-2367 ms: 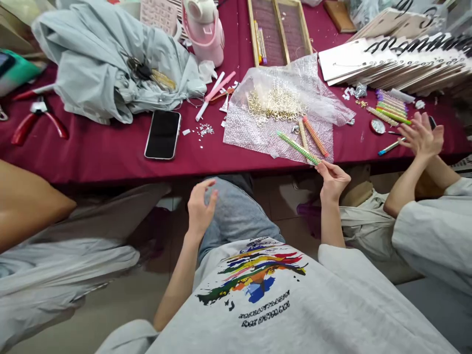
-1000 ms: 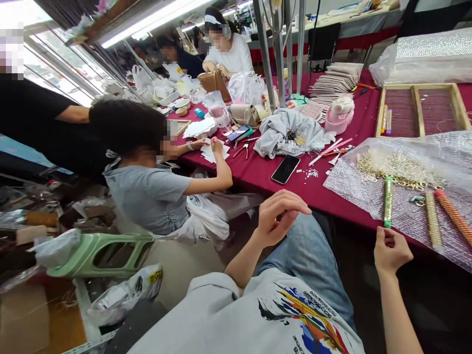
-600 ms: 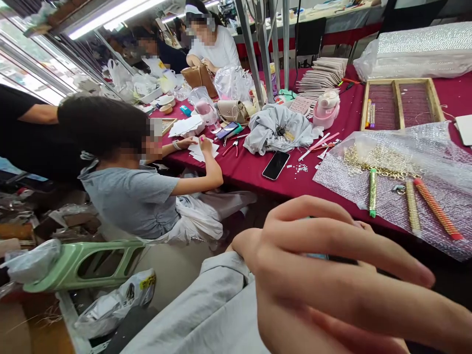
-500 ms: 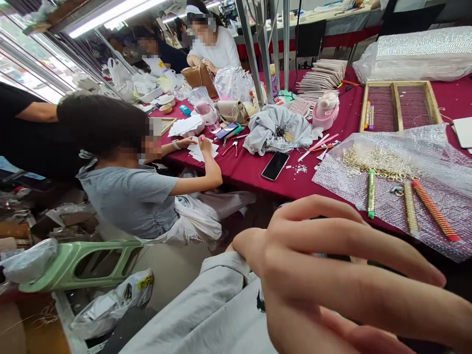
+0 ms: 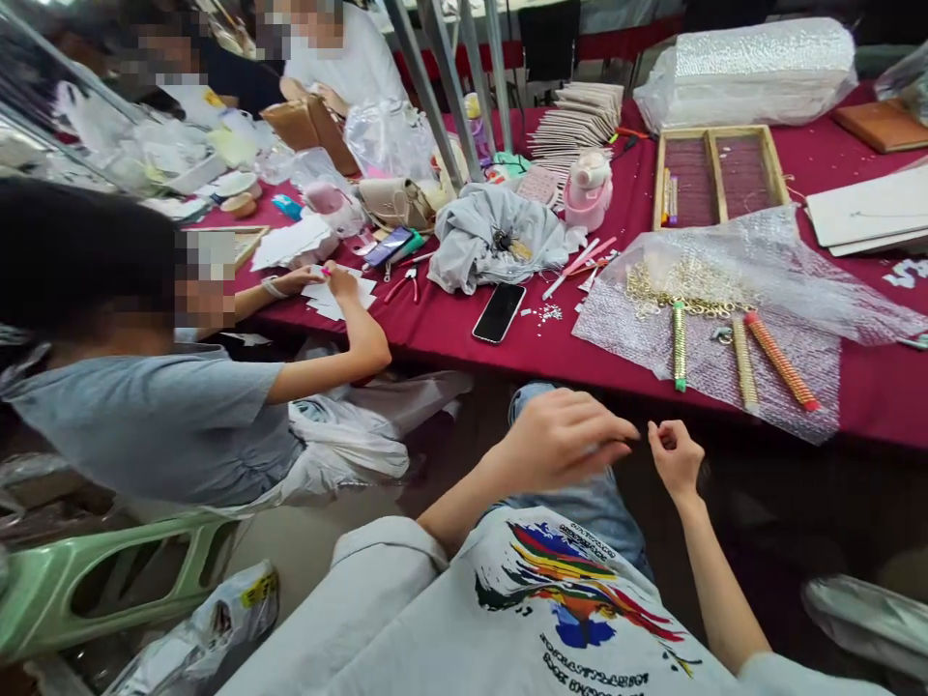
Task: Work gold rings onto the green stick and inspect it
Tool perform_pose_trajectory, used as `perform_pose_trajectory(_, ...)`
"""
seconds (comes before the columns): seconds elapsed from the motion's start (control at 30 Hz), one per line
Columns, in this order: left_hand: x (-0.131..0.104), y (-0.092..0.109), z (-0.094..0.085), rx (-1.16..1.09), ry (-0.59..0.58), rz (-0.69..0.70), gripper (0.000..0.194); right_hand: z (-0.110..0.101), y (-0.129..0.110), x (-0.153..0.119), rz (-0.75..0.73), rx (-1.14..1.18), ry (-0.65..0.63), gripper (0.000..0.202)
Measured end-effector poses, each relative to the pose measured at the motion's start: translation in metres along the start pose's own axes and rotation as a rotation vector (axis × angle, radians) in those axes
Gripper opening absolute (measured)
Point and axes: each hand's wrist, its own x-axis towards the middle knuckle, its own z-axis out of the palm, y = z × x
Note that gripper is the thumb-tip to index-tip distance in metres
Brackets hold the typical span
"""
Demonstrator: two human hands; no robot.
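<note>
Just below the table edge [image 5: 464, 362], above the lap, the left hand [image 5: 562, 440] and right hand [image 5: 676, 459] are brought almost together. The left hand's fingers are curled loosely forward; the right's are pinched, though anything held is too small to tell. Nearest on the bubble wrap [image 5: 812, 372] lies the green beaded stick [image 5: 679, 345]. A pause between pieces is judged; reaching up would be called for.

Phone [image 5: 499, 312] on table [image 5: 464, 338], left of bubble wrap [image 5: 725, 319]; tray [image 5: 717, 174] behind wrap.

black phone [image 5: 499, 311], grey cloth [image 5: 493, 235] (w/ keys, maybe), pink pliers [image 5: 401, 284].
</note>
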Motion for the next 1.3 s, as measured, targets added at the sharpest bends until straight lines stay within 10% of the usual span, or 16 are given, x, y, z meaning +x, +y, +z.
perform_pose_trajectory(0.17,-0.070,-0.061,0.040,0.078,-0.143,-0.611,0.019,-0.026,0.028,0.031,0.153,-0.015,0.199,0.045)
perform_pose_trajectory(0.3,-0.085,-0.096,0.045,0.220,-0.055,-0.770,0.017,-0.033,0.033,0.064,0.131,-0.019,0.228,0.043)
perform_pose_trajectory(0.47,-0.049,-0.161,0.022,0.465,0.120,-0.816,0.021,0.003,0.004,0.083,-0.001,-0.030,0.074,0.041)
perform_pose_trajectory(0.63,-0.024,-0.212,0.014,0.603,0.027,-0.888,0.036,0.047,-0.023,0.100,-0.118,-0.134,-0.145,0.033)
perform_pose_trajectory(0.87,0.001,-0.251,0.017,0.714,-0.048,-0.922,0.076,0.060,-0.018,0.112,-0.116,-0.199,-0.196,0.033)
perform_pose_trajectory(1.3,0.074,-0.300,0.018,0.710,-0.208,-0.784,0.072,0.065,-0.018,0.103,-0.163,-0.220,-0.195,0.029)
